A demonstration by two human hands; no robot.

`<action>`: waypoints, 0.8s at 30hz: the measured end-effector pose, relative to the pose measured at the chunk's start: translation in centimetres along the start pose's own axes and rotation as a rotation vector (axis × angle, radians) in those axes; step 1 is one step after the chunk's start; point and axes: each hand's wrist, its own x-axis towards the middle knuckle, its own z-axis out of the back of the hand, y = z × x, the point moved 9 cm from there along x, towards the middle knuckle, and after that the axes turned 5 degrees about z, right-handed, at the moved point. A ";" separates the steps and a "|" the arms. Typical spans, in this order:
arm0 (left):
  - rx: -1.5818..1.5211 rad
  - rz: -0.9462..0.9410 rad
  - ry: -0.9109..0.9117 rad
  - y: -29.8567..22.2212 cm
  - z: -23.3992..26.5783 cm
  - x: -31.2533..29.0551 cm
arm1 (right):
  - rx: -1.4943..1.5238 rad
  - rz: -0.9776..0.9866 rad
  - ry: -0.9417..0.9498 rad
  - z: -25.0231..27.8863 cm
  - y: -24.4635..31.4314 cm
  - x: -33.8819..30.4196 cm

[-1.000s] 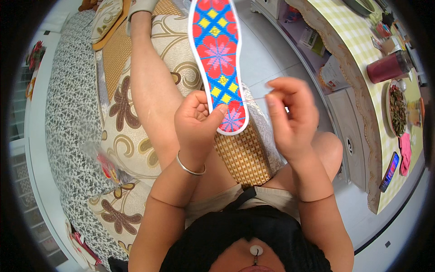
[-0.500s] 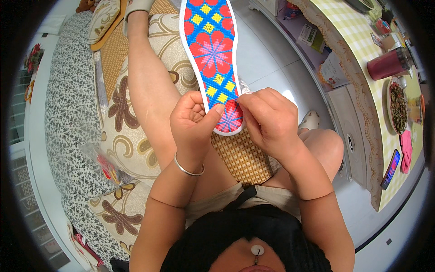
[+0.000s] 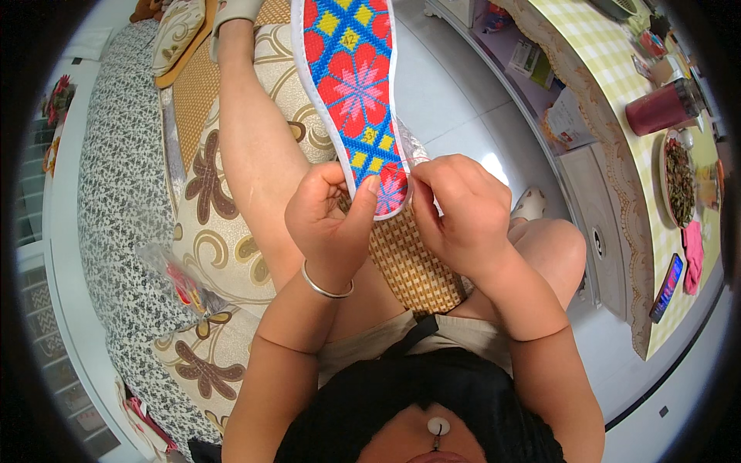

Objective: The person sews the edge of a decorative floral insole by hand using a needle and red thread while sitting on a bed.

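A cross-stitched insole [image 3: 359,96], white-edged with red flowers, blue bands and yellow diamonds, is held up in front of my lap. My left hand [image 3: 332,208] pinches its rounded lower end, thumb on the patterned face and the other fingers partly hidden behind it. Close by the right edge of that end, my right hand [image 3: 463,208] is closed with thumb and forefinger together. A thin red thread [image 3: 415,160] runs between the insole and these fingers. Whether a needle is in them is too small to tell.
Below the insole lies a woven tan mat [image 3: 417,262] between my legs. A floral-cushioned sofa [image 3: 224,262] is at left, with a clear plastic bag [image 3: 181,282] on it. On the right, a checked-cloth table [image 3: 625,69] bears a dark red cup [image 3: 656,109], a food dish [image 3: 679,185] and a phone [image 3: 666,288].
The insole has tilted, its upper end shifting left and its lower end rising slightly. My left hand has turned with it. My right hand has moved a little rightward, and red thread now shows.
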 end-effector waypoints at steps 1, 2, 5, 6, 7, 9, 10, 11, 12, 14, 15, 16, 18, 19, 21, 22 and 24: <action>0.030 -0.013 0.047 0.0 -0.4 -0.2 | 0.014 0.006 -0.007 -0.1 0.0 -0.2; 0.060 -0.026 0.093 0.1 -0.7 -0.5 | 0.028 0.012 -0.013 -0.4 -0.2 -0.7; 0.042 0.021 0.108 0.6 -0.7 -0.1 | 0.036 0.030 -0.032 -0.6 -0.3 -0.7; -0.058 0.090 0.076 0.8 -0.6 0.0 | 0.032 0.036 -0.039 -0.6 -0.3 -0.7; -0.155 0.156 0.039 1.0 -0.5 0.3 | 0.115 -0.049 -0.104 0.3 -0.8 -0.3; -0.336 0.177 0.090 1.7 0.0 0.9 | 0.348 -0.287 -0.148 1.0 -2.7 0.0; -0.424 0.172 0.125 2.0 -0.2 1.2 | 0.494 -0.450 -0.147 0.5 -4.2 -0.6; -0.513 0.167 0.161 2.2 -0.3 1.3 | 0.626 -0.613 -0.164 0.1 -5.5 -1.3; -0.576 0.204 0.185 2.7 -0.5 1.2 | 0.801 -0.789 -0.069 -1.8 -6.4 -2.0; -0.559 0.170 0.250 2.5 -1.2 1.1 | 1.202 -1.143 0.036 -5.4 -6.4 -4.7; -0.550 0.153 0.282 2.4 -1.6 1.0 | 1.333 -1.200 0.114 -6.4 -5.9 -5.5; -0.536 0.165 0.263 2.4 -1.4 1.1 | 1.440 -1.200 0.097 -7.1 -5.5 -5.6; -0.497 0.187 0.271 2.6 -1.4 1.0 | 1.611 -1.206 0.081 -7.8 -4.8 -5.6; -0.480 0.197 0.278 2.6 -1.4 1.0 | 1.674 -1.214 0.079 -7.9 -4.7 -5.7; -0.482 0.215 0.276 2.5 -1.8 0.7 | 1.745 -1.235 0.049 -8.2 -4.5 -5.9; -0.473 0.206 0.279 2.4 -1.8 0.6 | 1.751 -1.247 0.020 -8.4 -4.5 -6.2; -0.470 0.215 0.281 2.8 -1.8 0.7 | 1.767 -1.280 -0.041 -8.4 -4.4 -6.4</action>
